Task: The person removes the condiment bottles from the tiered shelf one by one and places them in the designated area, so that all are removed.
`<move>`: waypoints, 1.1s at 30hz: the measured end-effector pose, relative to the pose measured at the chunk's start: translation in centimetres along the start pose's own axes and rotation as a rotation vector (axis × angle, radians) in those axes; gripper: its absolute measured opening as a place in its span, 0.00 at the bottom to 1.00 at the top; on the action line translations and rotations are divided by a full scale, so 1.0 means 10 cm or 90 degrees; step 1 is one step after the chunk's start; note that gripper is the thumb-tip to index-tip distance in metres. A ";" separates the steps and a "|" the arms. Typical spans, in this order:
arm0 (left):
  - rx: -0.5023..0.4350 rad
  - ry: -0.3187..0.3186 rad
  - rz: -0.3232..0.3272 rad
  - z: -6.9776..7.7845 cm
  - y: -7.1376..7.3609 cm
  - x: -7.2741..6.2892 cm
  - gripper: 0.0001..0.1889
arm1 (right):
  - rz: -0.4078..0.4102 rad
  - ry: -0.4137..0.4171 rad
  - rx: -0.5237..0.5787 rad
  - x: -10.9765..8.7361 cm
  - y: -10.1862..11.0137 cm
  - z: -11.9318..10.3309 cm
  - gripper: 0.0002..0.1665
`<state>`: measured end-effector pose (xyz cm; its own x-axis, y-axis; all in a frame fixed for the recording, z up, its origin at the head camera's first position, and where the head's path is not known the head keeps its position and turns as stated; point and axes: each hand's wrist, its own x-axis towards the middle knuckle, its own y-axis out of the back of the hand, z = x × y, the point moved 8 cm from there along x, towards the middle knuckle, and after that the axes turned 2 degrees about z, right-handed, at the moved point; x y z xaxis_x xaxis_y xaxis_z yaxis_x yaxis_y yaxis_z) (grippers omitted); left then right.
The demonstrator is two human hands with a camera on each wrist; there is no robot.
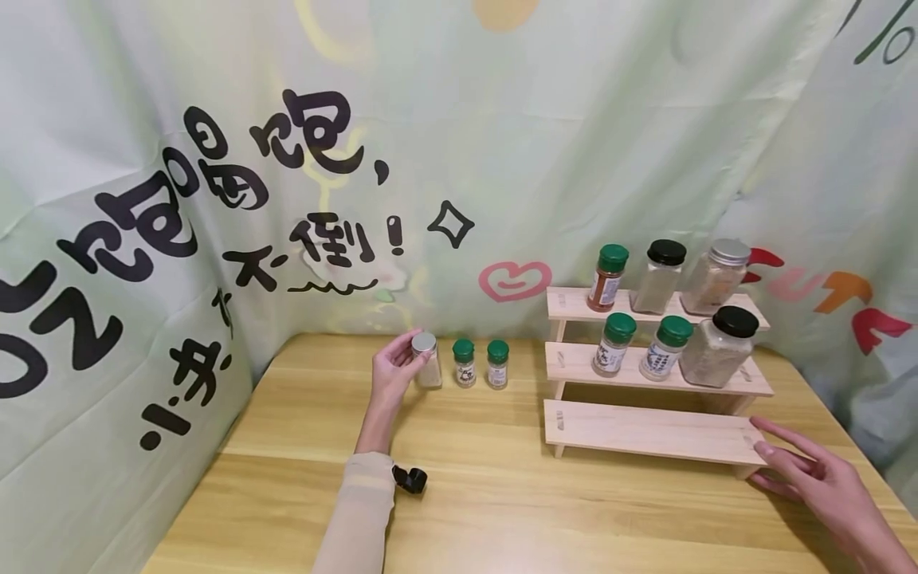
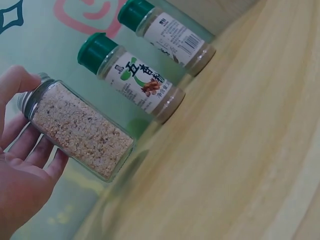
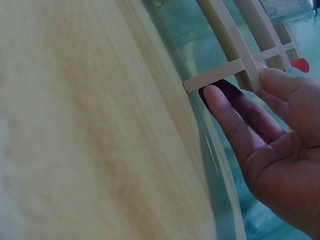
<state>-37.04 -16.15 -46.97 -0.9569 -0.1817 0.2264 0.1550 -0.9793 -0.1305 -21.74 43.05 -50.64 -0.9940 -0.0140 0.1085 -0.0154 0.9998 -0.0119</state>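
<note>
My left hand grips a clear glass jar of pale, speckled grains near its silver lid, thumb on one side and fingers on the other. The jar's base is close to the tabletop. Just right of it stand two small green-capped spice bottles. At the right, my right hand holds the end of the lowest step of a three-tier wooden rack. Some of its fingers lie under the board, beside the leg.
On the top tier stand a green-capped bottle, a black-lidded jar and a silver-lidded jar. The middle tier carries two green-capped bottles and a large black-lidded jar. A printed curtain hangs behind the table.
</note>
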 end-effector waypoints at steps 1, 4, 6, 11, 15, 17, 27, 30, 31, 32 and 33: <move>-0.003 0.002 -0.002 -0.01 0.00 0.00 0.26 | 0.000 -0.001 -0.001 0.00 0.00 0.00 0.26; -0.013 0.008 -0.010 -0.06 -0.01 0.00 0.26 | 0.004 -0.006 -0.007 -0.01 0.01 0.00 0.26; -0.020 0.014 -0.016 -0.08 -0.01 0.00 0.27 | 0.010 -0.014 -0.016 -0.01 0.02 0.00 0.26; -0.043 0.027 -0.035 -0.14 0.00 -0.01 0.28 | 0.023 -0.036 -0.031 -0.01 0.03 0.01 0.25; -0.055 0.031 -0.052 -0.16 -0.01 -0.01 0.29 | 0.021 -0.028 -0.019 -0.01 0.02 0.00 0.25; -0.060 0.030 -0.059 -0.16 -0.01 0.00 0.29 | 0.018 -0.023 -0.010 -0.02 0.01 0.01 0.25; -0.066 0.025 -0.063 -0.15 -0.03 0.01 0.28 | 0.017 -0.037 0.001 -0.04 0.02 0.06 0.24; -0.067 0.012 -0.063 -0.13 -0.02 0.00 0.27 | 0.010 -0.030 0.016 -0.04 0.01 0.06 0.24; -0.068 0.004 -0.066 -0.10 -0.02 0.00 0.27 | 0.009 -0.028 0.017 -0.03 0.01 0.05 0.24; -0.065 -0.009 -0.070 -0.08 -0.02 0.00 0.27 | 0.009 -0.027 0.019 -0.03 0.01 0.05 0.24; -0.063 -0.021 -0.075 -0.05 -0.02 0.00 0.27 | 0.010 -0.030 0.018 -0.03 0.01 0.05 0.24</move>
<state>-37.14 -15.86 -47.40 -0.9581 -0.0701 0.2779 0.0150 -0.9806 -0.1954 -21.52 43.13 -51.12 -0.9981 0.0004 0.0617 -0.0021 0.9991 -0.0417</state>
